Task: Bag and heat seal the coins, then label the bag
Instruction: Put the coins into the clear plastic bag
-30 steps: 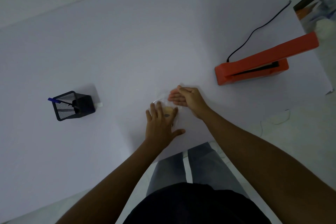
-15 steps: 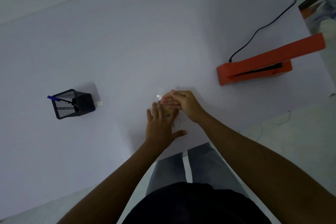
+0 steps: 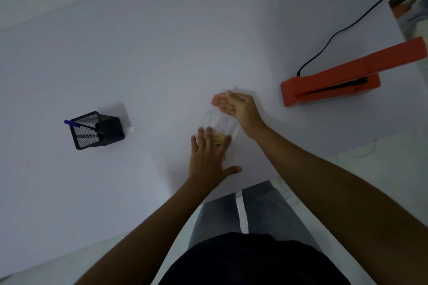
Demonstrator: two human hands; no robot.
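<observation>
The clear bag (image 3: pixel 220 122) lies flat on the white table (image 3: pixel 162 53) near its front edge, its long axis running from the person outward, slightly tilted toward the far left. The coins (image 3: pixel 218 139) sit bunched at the near end, right under the fingertips of the left hand (image 3: pixel 209 157), which presses down with fingers straight and spread, thumb splayed to the side. The right hand (image 3: pixel 234 105) rests at the bag's far end with fingers straight and together, seemingly smoothing the film flat; it grips nothing that I can see. The orange heat sealer (image 3: pixel 335 81) stands well apart on the right, its arm raised, so the right hand is the nearer one for carrying the mouth over. The bag's edges are hard to make out against the table in this dim light, and whether its mouth is at the far end I cannot tell. The mesh pen holder (image 3: pixel 97 131) waits off to the left
</observation>
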